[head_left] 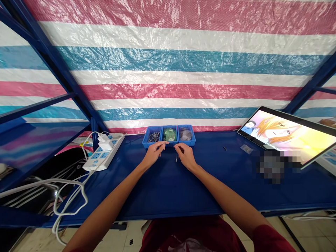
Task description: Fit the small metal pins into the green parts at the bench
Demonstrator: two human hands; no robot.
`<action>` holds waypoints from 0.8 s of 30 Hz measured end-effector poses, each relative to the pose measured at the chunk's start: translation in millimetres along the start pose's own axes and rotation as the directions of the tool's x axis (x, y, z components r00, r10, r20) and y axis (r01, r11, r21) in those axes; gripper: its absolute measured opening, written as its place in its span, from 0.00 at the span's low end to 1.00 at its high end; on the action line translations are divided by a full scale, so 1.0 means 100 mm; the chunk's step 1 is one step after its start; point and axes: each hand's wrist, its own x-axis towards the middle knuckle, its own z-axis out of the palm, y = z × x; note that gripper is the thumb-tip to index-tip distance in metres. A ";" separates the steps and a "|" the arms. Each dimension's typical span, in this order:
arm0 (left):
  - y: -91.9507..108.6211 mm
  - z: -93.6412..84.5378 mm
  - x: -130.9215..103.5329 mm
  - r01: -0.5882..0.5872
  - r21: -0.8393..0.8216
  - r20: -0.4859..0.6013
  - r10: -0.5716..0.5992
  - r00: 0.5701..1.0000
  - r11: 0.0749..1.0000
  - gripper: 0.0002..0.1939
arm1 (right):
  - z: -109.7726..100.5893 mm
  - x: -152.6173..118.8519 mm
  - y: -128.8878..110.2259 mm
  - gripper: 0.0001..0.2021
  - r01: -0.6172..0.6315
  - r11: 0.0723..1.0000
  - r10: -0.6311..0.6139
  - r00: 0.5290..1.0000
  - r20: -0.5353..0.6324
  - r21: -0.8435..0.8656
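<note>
My left hand (154, 153) is closed, thumb and index finger pinched at a tiny pale piece whose kind I cannot make out. Opposite it, my right hand (187, 154) curls over a thin dark stick with a light tip (176, 159), which points down toward the table. Both hands are just in front of three joined blue bins. Dark and silver slim metal pieces (154, 137) fill the left bin. In the middle bin lies green material (169, 134) with small white bits. Clear plastic bags (185, 134) sit in the right bin.
A white power strip (105, 154) with plugs and looping white cables (70, 196) lies left on the blue table (168, 192). At right are a tablet (283, 133), a small clear bag (246, 149), a short dark piece (225, 148) and a blurred dark object (273, 166).
</note>
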 end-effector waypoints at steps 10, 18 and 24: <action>0.02 -0.01 -0.04 -0.029 0.072 0.084 0.023 0.996 0.997 0.22 | -0.01 0.00 0.00 0.12 0.050 0.998 -0.050 0.999 0.004 -0.031; -0.01 -0.03 -0.01 -0.077 0.143 0.008 0.077 0.997 0.987 0.17 | -0.01 -0.01 -0.01 0.13 0.075 0.996 -0.073 0.997 0.034 -0.047; -0.04 0.00 -0.02 -0.027 0.026 0.070 0.025 0.997 0.999 0.21 | 0.00 -0.01 0.03 0.12 0.076 0.996 -0.074 0.996 0.056 -0.040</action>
